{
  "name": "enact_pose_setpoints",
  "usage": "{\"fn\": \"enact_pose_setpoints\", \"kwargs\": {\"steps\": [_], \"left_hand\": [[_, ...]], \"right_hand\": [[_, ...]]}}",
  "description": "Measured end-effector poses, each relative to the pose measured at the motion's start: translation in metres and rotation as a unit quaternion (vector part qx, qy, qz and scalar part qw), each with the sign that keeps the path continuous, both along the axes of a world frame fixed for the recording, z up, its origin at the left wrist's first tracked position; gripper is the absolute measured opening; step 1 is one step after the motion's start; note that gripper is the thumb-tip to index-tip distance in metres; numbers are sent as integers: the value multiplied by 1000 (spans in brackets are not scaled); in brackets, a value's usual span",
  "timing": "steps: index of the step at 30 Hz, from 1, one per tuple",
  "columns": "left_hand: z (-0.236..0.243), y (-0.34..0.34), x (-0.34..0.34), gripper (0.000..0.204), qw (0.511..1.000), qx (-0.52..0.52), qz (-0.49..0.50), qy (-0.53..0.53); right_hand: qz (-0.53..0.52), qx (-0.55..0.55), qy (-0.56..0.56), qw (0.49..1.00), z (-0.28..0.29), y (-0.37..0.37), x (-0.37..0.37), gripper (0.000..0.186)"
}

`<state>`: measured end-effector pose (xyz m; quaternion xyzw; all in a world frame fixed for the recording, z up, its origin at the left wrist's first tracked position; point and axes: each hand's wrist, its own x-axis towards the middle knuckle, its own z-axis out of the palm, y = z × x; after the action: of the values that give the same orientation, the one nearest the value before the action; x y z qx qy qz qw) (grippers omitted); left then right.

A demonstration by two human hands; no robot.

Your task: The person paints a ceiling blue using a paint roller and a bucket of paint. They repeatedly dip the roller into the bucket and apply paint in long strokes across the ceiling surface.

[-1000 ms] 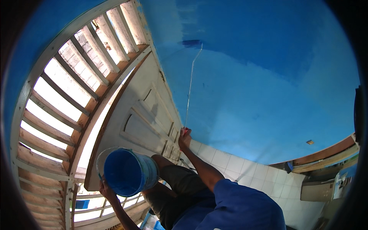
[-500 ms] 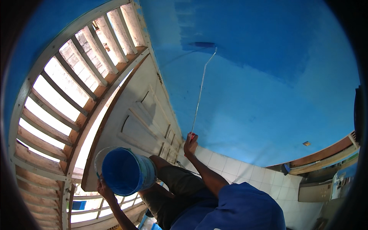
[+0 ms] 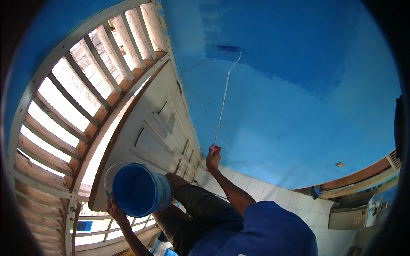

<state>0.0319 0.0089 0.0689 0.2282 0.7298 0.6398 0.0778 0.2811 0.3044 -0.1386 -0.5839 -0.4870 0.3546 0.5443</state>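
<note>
My right hand [image 3: 213,158] is closed around the red handle of a paint roller [image 3: 224,96]. Its long thin metal rod reaches up to the blue-coated roller head [image 3: 228,49], which is at the wall, by the lower left part of a darker, freshly painted patch [image 3: 277,47]. Whether the head presses on the wall is hard to tell. At the lower left, my left hand [image 3: 114,208] grips a paint bucket [image 3: 164,190] at its rim side. The bucket is tilted, its mouth facing up toward me, and its inside is coated in blue paint.
A white panelled door [image 3: 149,128] stands left of the wall, below a slatted wooden opening [image 3: 98,64]. White tiles [image 3: 243,181] run along the wall's lower part. A wooden ledge [image 3: 354,183] juts out at the right. A small brown fixture [image 3: 339,164] sits on the wall.
The roller head has shifted slightly right and up along the painted patch, and the shadow beside it looks fainter. Both hands keep their grips; the bucket stays almost in place.
</note>
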Motion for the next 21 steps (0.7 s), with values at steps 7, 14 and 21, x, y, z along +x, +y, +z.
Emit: {"fn": "enact_pose_setpoints", "kwargs": {"steps": [7,14,21], "left_hand": [[-6,-6,-6,29,1000,-1,-6,-10],[2,2,7,29,1000,6,9,-13],[-3,-3,0,29,1000,11,7,-18]], "right_hand": [[37,40,9,998,48,29,-16,37],[12,6,6,1000,-1,0,-18,41],[43,22,22,999,38,37,-43,44]]}}
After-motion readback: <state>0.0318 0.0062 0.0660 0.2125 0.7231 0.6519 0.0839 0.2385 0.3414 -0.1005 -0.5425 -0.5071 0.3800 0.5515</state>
